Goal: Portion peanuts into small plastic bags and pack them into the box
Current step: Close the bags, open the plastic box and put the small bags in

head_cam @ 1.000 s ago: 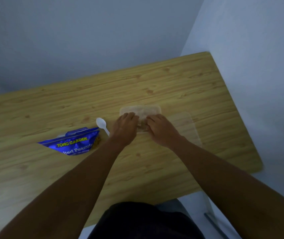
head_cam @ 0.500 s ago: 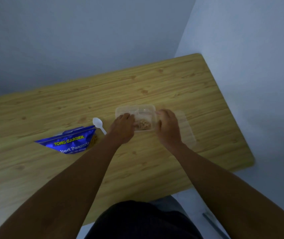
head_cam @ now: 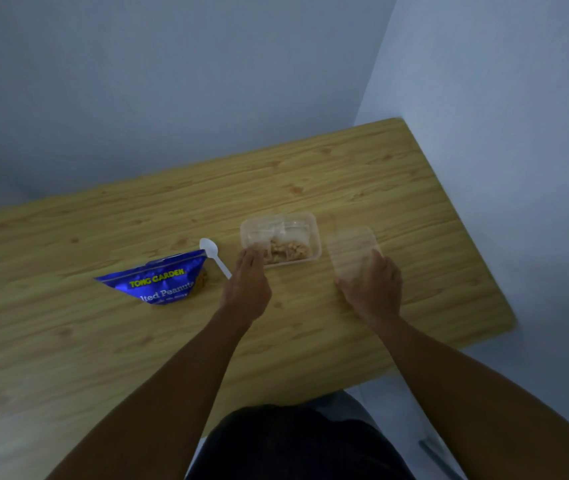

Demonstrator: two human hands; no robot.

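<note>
The only readable print is on the blue bag lying on the desk. Across the bag's upper part the brand "TONG GARDEN" runs in yellow-green capitals, rising slightly toward the right. Beneath it, in larger white letters on the same slant, stands "lted Peanut". The start of the first word is lost at the bag's left side, and the end of the second runs into the right fold and is unclear. Under that is one more line of small white print, too fine and blurred to read.
</note>
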